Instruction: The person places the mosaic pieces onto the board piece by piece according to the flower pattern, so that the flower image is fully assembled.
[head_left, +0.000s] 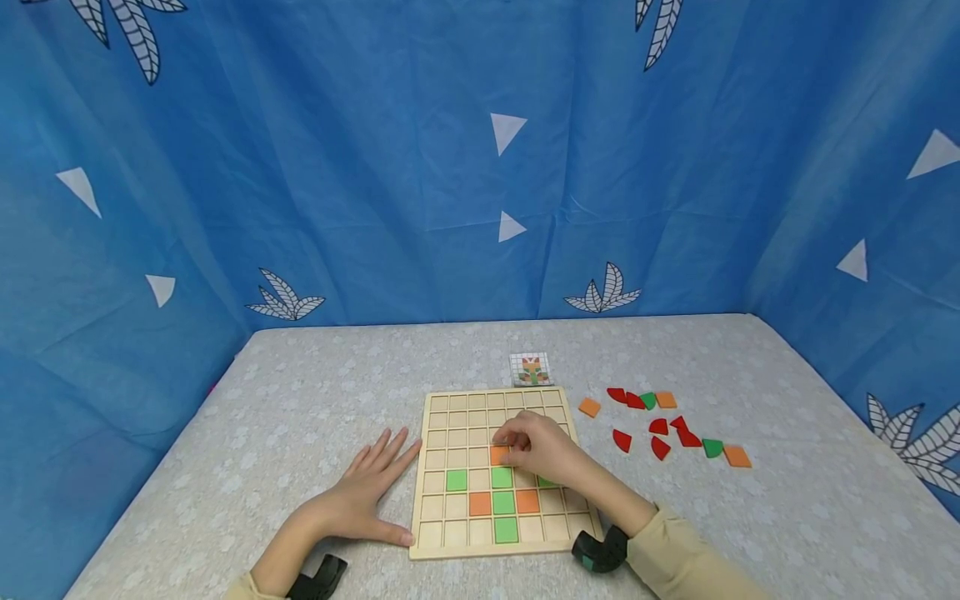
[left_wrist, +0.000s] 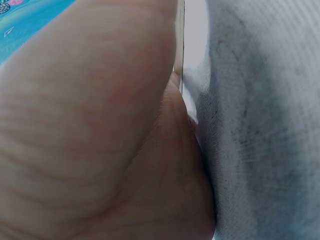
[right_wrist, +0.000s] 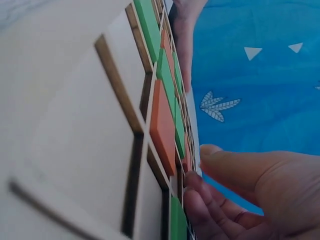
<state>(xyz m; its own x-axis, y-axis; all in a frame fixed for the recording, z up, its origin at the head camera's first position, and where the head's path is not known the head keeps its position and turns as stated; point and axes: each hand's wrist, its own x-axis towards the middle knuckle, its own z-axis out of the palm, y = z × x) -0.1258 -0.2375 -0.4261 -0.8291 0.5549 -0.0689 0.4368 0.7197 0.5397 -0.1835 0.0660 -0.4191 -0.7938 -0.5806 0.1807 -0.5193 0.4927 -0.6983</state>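
My right hand [head_left: 543,448] is over the wooden grid board [head_left: 437,533], thumb and index finger curled at opposite sides of an orange square tile [head_left: 498,456]. This tile lies at the top of a column of green square tiles [head_left: 503,502]. In the right wrist view, the thumb [right_wrist: 212,152] is close above the board's surface. Spread flat on the table, my left hand [head_left: 360,498] has its thumb at the board's lower left corner. Skin fills most of the left wrist view. Other orange tiles [head_left: 480,503] and a green tile [head_left: 457,480] sit in the grid.
A small pattern card [head_left: 530,368] lies just behind the board. To the right are scattered red quarter-round pieces [head_left: 622,440], green pieces [head_left: 712,448] and loose orange squares [head_left: 737,456]. A patterned pale cloth [head_left: 315,400] covers the table, and a blue curtain [head_left: 420,167] hangs behind.
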